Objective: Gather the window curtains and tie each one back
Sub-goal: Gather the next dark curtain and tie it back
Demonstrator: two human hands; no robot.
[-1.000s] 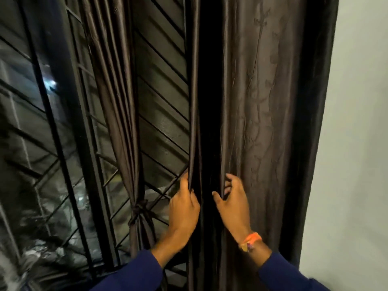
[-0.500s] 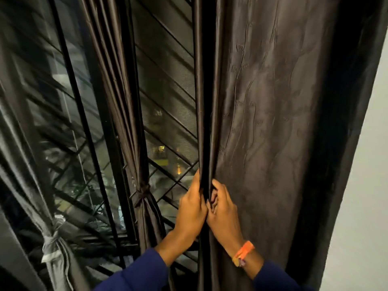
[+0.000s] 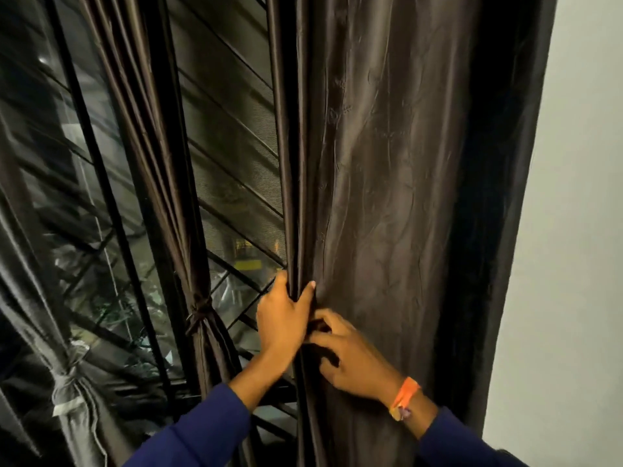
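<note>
Left hand gripping gathered left edge of loose dark-brown satin curtain, thumb up on the pleats. Right hand just below-right, fingers curled into same folds (orange wristband on wrist). To the left, narrow brown curtain tied at knot; grey tied curtain far left.

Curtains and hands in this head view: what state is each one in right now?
Right curtain: hanging loose, its left edge bunched, not yet tied.
Middle curtain: gathered, tied back with a knot.
Grey curtain: gathered, tied.
Left hand: grips the bunched folds of the right curtain.
Right hand: fingers curled into the same fabric just below.
</note>
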